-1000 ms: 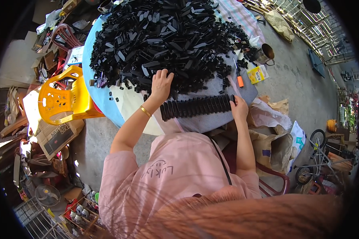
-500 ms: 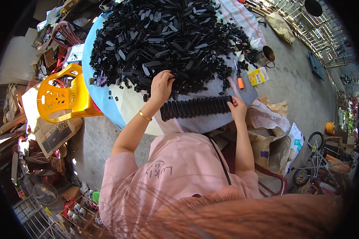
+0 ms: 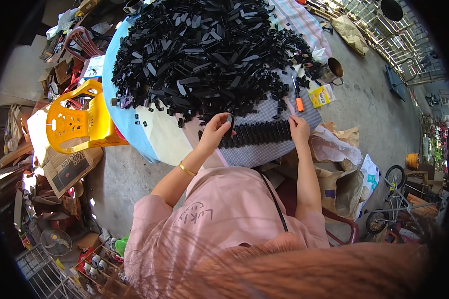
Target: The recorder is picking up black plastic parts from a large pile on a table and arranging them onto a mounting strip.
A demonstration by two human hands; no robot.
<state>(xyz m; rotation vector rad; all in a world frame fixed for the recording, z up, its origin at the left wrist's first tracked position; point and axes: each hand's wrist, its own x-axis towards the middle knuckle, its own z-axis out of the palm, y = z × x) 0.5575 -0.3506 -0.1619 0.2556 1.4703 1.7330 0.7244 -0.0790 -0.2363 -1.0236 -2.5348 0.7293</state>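
A row of black plastic strips (image 3: pixel 259 133), set side by side, lies along the near edge of the cloth-covered round table (image 3: pixel 169 145). With its fingertips my left hand (image 3: pixel 215 132) pinches one flat black plastic piece (image 3: pixel 230 120), held upright over the left part of the row. At the row's other end my right hand (image 3: pixel 299 130) is closed, its fingers against the last strip. Behind both hands rises a large heap of loose black plastic pieces (image 3: pixel 194 55), some long and flat, others small and blocky.
An orange-handled screwdriver (image 3: pixel 299 102) and a yellow packet (image 3: pixel 322 95) lie to the right, near a metal mug (image 3: pixel 332 71). A yellow plastic chair (image 3: pixel 87 117) stands at the table's left. Paper sacks (image 3: pixel 341 187) sit on the right, below table height.
My left hand has come back from the heap's edge toward the row, with a flat black piece now visible in its fingers. My right hand has shifted slightly at the row's end.
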